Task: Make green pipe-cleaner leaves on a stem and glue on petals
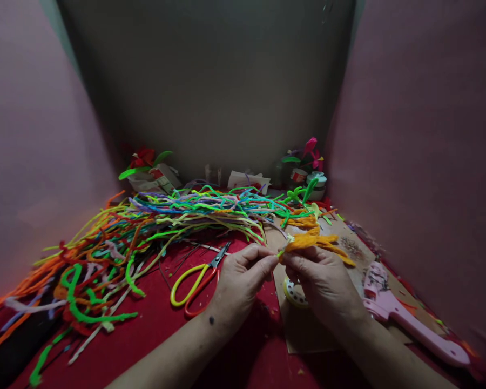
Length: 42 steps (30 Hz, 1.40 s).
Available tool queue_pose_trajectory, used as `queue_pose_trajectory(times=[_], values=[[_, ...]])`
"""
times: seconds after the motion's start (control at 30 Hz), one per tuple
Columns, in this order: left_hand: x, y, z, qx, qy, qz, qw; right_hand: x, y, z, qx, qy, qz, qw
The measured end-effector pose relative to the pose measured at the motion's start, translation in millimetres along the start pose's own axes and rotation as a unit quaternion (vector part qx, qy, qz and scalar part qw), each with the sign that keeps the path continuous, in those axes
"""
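My right hand (326, 278) pinches an orange flower (318, 241) made of fuzzy pipe cleaner, its petals pointing right. Pale bits show at the flower's left end, beside a small yellow-green piece. Close against that end, my left hand (247, 275) has thumb and forefinger pressed together on the yellow-green tip (281, 253). The fingers partly hide how the pieces join. Just left of my left hand lie scissors (200, 281) with one yellow and one red handle, blades pointing away. Below my right hand, a round yellow-rimmed piece with dark dots (295, 294) is partly covered.
A large heap of coloured pipe cleaners (210, 208) spreads across the back and left of the red cloth (247, 346). At right, a pink glue gun (415, 321) rests by a cardboard sheet (308, 335). Pipe-cleaner flowers (311, 154) and a jar (316, 181) stand behind.
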<state>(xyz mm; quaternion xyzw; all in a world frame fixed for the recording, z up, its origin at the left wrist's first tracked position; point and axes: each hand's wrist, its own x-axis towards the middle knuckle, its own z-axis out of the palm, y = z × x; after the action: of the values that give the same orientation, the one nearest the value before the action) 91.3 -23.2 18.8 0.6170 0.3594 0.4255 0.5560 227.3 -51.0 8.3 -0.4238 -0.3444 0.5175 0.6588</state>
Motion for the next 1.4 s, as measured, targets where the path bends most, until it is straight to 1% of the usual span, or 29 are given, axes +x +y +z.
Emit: queue_pose_trajectory(times=[0.27, 0.43, 0.53, 0.67, 0.77, 0.83, 0.93, 1.0, 1.07, 1.13, 1.2, 1.3, 1.37, 1.4], values=[[0.4, 2.2, -2.1, 0.020, -0.011, -0.007, 1.000, -0.2, 0.8, -1.9, 0.018, 0.002, 0.003, 1.000], [0.9, 2.0, -2.3, 0.013, -0.020, -0.017, 1.000, -0.1, 0.8, -1.8, 0.027, -0.002, 0.009, 1.000], [1.6, 3.0, -2.1, 0.007, -0.029, -0.027, 0.999, 0.5, 2.6, -2.5, 0.030, -0.016, 0.019, 0.999], [2.2, 3.1, -3.3, -0.022, -0.052, -0.054, 0.997, 0.5, 3.6, -3.3, 0.036, -0.045, 0.020, 0.998], [4.3, -0.8, -6.5, -0.061, -0.087, -0.081, 0.991, -0.2, 2.3, -2.8, 0.031, -0.059, 0.006, 0.998], [6.5, -4.7, -8.9, -0.101, -0.113, -0.087, 0.985, -0.7, 1.2, -2.2, 0.027, -0.068, -0.007, 0.997], [9.0, -9.0, -11.0, -0.187, -0.155, -0.104, 0.965, -1.9, -0.4, -1.3, 0.038, -0.092, -0.009, 0.995], [9.1, -9.2, -11.2, -0.232, -0.185, -0.122, 0.947, -3.3, -1.8, -0.5, 0.061, -0.112, 0.010, 0.992], [8.0, -7.8, -10.8, -0.261, -0.219, -0.142, 0.929, -5.3, -3.5, 0.1, 0.080, -0.141, 0.046, 0.986], [6.7, -6.0, -10.4, -0.280, -0.241, -0.167, 0.914, -7.1, -4.7, 0.0, 0.085, -0.173, 0.079, 0.978], [5.9, -4.9, -9.9, -0.282, -0.241, -0.191, 0.909, -7.8, -4.6, -1.0, 0.078, -0.193, 0.089, 0.974], [5.7, -4.5, -8.6, -0.274, -0.216, -0.202, 0.915, -6.7, -2.3, -4.1, 0.057, -0.165, 0.047, 0.984], [5.7, -4.4, -7.6, -0.266, -0.202, -0.195, 0.922, -5.7, -0.4, -5.9, 0.042, -0.145, 0.024, 0.988], [5.6, -4.2, -7.3, -0.259, -0.196, -0.190, 0.927, -5.5, 0.4, -6.6, 0.039, -0.146, 0.020, 0.988]])
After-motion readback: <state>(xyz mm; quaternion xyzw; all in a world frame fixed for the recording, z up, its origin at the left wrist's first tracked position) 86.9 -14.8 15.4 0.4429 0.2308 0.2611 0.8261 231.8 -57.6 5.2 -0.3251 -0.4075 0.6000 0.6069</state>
